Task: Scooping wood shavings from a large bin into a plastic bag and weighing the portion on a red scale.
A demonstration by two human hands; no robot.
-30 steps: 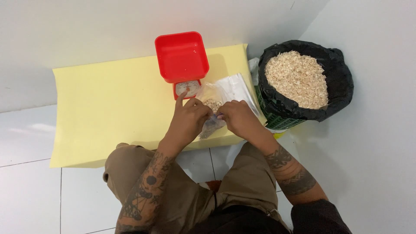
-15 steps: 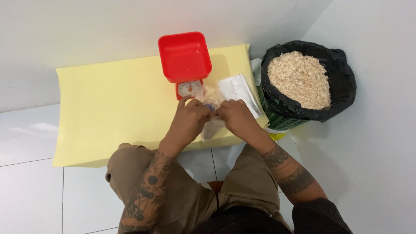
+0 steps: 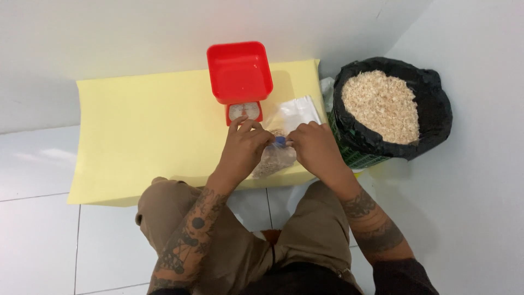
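Note:
My left hand (image 3: pixel 244 146) and my right hand (image 3: pixel 315 148) both pinch the top of a small clear plastic bag (image 3: pixel 274 159) partly filled with pale wood shavings. A blue strip runs along the bag's top edge between my fingertips. The bag rests on a yellow sheet (image 3: pixel 147 131) spread over the floor, just in front of a red kitchen scale (image 3: pixel 240 74) with an empty square pan and a round dial. An empty clear bag (image 3: pixel 297 112) lies flat behind my hands.
A large black-lined sack (image 3: pixel 431 93) full of shavings stands at the right against the white wall. My knees in brown trousers (image 3: pixel 174 202) touch the sheet's near edge. White floor tiles surround the sheet.
Both hands have closed in on the top edge of the filled bag and pulled it a little nearer to me. The camera view has shifted slightly.

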